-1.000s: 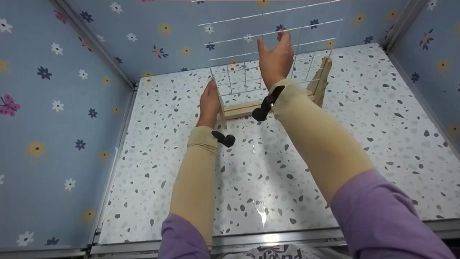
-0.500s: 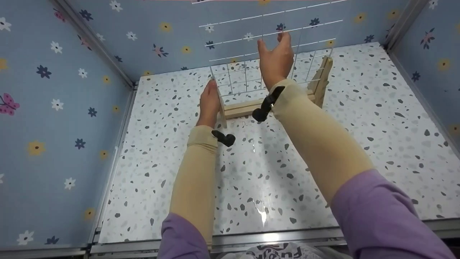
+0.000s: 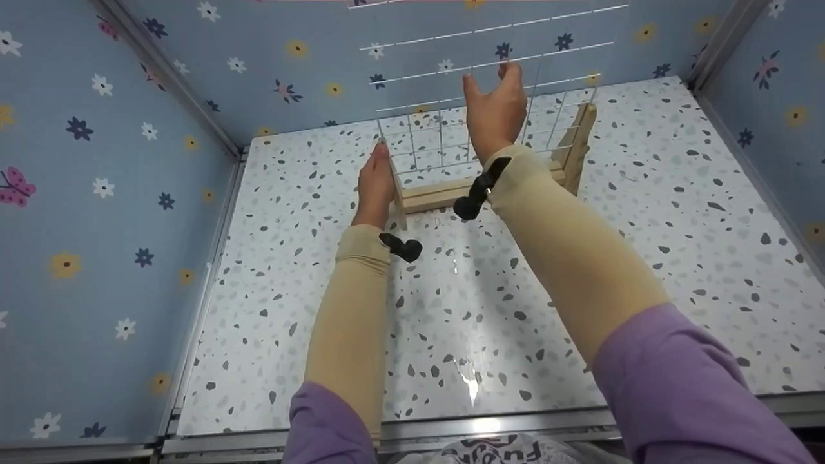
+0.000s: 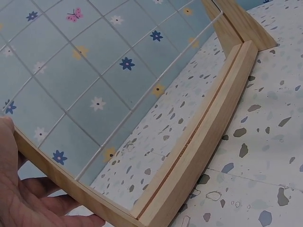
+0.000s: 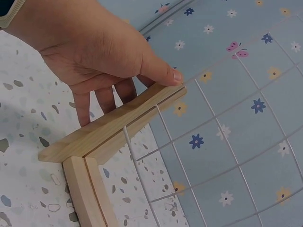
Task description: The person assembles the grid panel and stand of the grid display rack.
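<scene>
A U-shaped wooden frame [image 3: 438, 198], a base bar between two uprights, stands on the speckled tabletop. My left hand [image 3: 375, 187] grips its left upright [image 5: 113, 122]. The thumb lies at the top end and the fingers reach along the outside. A white wire grid [image 3: 441, 138] rises between the uprights. In the left wrist view its lowest wire hangs above the base's groove [image 4: 182, 149], apart from it. My right hand [image 3: 495, 113] holds the grid's middle wires with bent fingers; neither wrist view shows this hand.
Blue flower-patterned walls [image 3: 90, 258] border the back and both sides. The right upright [image 3: 577, 142] has a wider, tapered foot. Black wrist cameras [image 3: 474, 196] stick out from my cuffs. A metal rail [image 3: 490, 425] edges the table's near side.
The wire grid has sunk slightly between the uprights, and my right hand has moved down with it. My left hand and the wooden frame have stayed where they were.
</scene>
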`<state>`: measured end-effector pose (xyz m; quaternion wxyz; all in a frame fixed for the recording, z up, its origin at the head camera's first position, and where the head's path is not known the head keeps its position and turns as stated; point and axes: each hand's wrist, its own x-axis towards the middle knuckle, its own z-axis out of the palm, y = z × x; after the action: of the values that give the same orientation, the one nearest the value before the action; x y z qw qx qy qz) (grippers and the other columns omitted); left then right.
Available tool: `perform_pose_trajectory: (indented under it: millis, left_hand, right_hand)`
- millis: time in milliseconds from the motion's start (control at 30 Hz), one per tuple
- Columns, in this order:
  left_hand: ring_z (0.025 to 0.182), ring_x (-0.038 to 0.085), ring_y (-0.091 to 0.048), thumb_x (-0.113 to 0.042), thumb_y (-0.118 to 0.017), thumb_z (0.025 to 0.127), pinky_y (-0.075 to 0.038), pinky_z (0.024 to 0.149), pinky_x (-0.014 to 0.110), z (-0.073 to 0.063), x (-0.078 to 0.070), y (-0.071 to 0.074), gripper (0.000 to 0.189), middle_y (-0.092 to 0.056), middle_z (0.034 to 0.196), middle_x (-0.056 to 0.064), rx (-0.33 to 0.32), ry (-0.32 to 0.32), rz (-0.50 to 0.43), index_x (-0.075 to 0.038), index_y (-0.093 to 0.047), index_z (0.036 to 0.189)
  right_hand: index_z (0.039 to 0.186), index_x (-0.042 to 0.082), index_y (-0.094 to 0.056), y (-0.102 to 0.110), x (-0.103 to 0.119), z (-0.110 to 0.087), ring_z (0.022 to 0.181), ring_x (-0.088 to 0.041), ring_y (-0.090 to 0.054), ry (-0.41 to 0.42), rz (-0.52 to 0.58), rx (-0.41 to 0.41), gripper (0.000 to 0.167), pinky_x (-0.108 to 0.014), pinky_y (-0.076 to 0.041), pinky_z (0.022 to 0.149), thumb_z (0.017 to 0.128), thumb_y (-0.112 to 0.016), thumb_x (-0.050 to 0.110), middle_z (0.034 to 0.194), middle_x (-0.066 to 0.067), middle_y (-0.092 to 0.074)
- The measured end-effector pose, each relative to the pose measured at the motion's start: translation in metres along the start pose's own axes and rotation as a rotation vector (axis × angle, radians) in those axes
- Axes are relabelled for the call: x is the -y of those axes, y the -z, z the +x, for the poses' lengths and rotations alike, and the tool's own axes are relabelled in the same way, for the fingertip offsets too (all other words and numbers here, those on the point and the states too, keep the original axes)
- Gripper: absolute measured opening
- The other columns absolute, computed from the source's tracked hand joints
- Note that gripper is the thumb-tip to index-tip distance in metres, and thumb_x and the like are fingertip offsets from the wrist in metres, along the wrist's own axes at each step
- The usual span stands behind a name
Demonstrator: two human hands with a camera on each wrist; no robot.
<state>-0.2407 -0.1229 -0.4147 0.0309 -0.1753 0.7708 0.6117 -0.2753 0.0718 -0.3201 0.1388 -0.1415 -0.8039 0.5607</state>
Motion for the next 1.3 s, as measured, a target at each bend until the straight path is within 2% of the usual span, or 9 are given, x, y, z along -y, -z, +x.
perform_pose_trajectory:
  millis: [133,467,800,1300]
  left_hand:
    - [0.147,0.021,-0.035,-0.067,-0.031,0.102,-0.039,0.113,0.04,-0.002,0.001,0.0,0.067,-0.034,0.163,-0.003,0.013,0.001,-0.04,-0.034,-0.029,0.16]
    - [0.146,0.021,-0.037,-0.065,-0.031,0.103,-0.042,0.111,0.042,-0.003,0.001,-0.001,0.064,-0.034,0.163,-0.005,0.006,-0.006,-0.037,-0.037,-0.029,0.16]
    - [0.146,0.019,-0.037,-0.066,-0.029,0.103,-0.041,0.112,0.04,-0.001,-0.001,-0.001,0.066,-0.034,0.163,-0.006,-0.009,0.026,-0.006,-0.035,-0.028,0.161]
    - [0.144,0.021,-0.04,-0.067,-0.031,0.102,-0.042,0.111,0.042,-0.002,0.001,-0.001,0.066,-0.037,0.161,-0.002,-0.004,0.005,-0.021,-0.034,-0.031,0.16]
  right_hand:
    - [0.149,0.02,-0.042,0.0,-0.002,0.0,0.137,-0.01,-0.046,0.005,-0.003,-0.005,0.066,-0.022,-0.035,0.111,0.095,-0.069,0.047,0.154,0.006,-0.046]
    - [0.148,0.019,-0.043,-0.001,-0.004,-0.002,0.135,-0.01,-0.047,0.013,-0.009,0.0,0.064,-0.023,-0.037,0.11,0.095,-0.069,0.046,0.154,0.006,-0.046]
    - [0.145,0.018,-0.045,-0.002,-0.004,-0.003,0.132,-0.012,-0.05,0.019,-0.017,-0.011,0.062,-0.024,-0.038,0.109,0.095,-0.07,0.045,0.152,0.005,-0.048]
    - [0.148,0.017,-0.043,-0.003,-0.012,-0.003,0.123,-0.013,-0.057,0.015,-0.023,0.007,0.063,-0.024,-0.04,0.107,0.097,-0.067,0.044,0.153,0.006,-0.047]
